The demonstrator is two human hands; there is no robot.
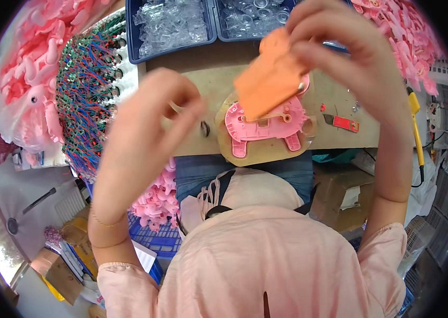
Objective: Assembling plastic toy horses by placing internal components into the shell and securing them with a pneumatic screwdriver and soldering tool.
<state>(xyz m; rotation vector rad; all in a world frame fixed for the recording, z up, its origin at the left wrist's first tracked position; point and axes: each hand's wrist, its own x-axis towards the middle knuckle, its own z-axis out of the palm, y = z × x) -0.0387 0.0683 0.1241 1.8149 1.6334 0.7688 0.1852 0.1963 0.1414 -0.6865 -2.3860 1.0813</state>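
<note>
My right hand [335, 42] grips an orange flat piece [269, 77] with a notched outline at its upper end, tilted above the work surface. Below it, partly covered, lies a pink animal-shaped half shell [240, 124], its hollow, ribbed inside facing up. That shell rests on a tan rounded board [224, 146]. My left hand [152, 114] hovers left of the board, thumb and fingertips pinched together; anything between them is too small to see. A small dark ring [205, 128] lies on the table between this hand and the shell.
Two blue bins [210, 24] of clear plastic parts stand at the far edge. Bundled coloured wires [83, 87] lie to the left, beside bagged pink parts [30, 79]. On the right are a red cutter [344, 123], a yellow-handled tool [417, 127] and piled pink parts [404, 37].
</note>
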